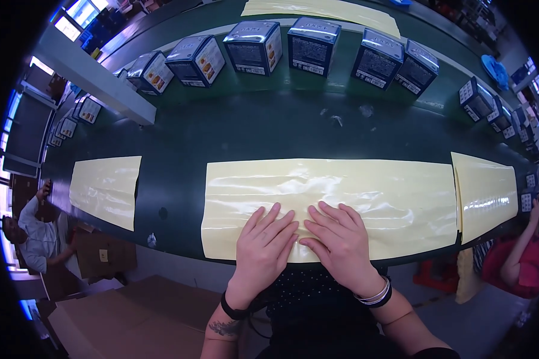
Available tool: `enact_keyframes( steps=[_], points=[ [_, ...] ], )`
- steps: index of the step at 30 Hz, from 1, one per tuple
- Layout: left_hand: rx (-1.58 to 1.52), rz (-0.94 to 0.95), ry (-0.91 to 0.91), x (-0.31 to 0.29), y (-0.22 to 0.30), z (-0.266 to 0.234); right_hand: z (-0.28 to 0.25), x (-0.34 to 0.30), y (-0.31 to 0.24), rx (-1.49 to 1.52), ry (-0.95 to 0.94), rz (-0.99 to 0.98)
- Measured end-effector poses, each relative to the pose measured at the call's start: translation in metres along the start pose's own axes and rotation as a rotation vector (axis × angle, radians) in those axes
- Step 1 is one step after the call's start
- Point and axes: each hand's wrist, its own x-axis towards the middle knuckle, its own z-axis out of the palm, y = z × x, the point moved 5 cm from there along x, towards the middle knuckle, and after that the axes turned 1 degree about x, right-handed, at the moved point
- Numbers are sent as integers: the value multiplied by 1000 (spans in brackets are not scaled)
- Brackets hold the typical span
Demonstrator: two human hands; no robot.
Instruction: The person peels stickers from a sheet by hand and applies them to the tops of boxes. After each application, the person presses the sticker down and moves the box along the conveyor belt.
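Left hand [262, 248] and right hand [339, 240] palm-down, slightly apart, on a glossy cream sheet [401, 209] along the near edge of the dark surface [185, 137]. Second sheet [105, 188] apart at left; third sheet [488, 197] close at right. Blue boxes [312, 51] stand in a curved row beyond.

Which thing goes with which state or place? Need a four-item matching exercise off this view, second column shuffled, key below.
Things:
1. Hands
2. Wide middle sheet
3. Boxes
4. Silver bangles

States or places:
A. Mostly dark blue, standing along the far side
B. Around the right wrist
C. Palm-down, fingers extended
D. Pale yellow and glossy

Pairs: 1-C, 2-D, 3-A, 4-B
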Motion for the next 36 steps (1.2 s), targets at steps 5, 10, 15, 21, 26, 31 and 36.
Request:
enact_keyframes(
  steps=[5,10,15,21,26,31,36],
  points=[
    [19,18,18,2,8,3,-3,-4,2,-5,40,-3],
    [43,59,33,-1,15,6,-8,-8,5,-13,41,-17],
    [42,88,43,0,20,9,-12,-10,10,-22,29,-13],
    [-11,46,46,1,22,9,-15,-11,14,-29,3,-22],
    [-191,-22,20,7,21,7,-24,-12,21,-72,24,-15],
    [-476,-159,93,1,12,3,-43,-19,18,56,111,-30],
    [-534,-330,8,3,13,0,-95,-41,20,178,254,-120]
  ],
)
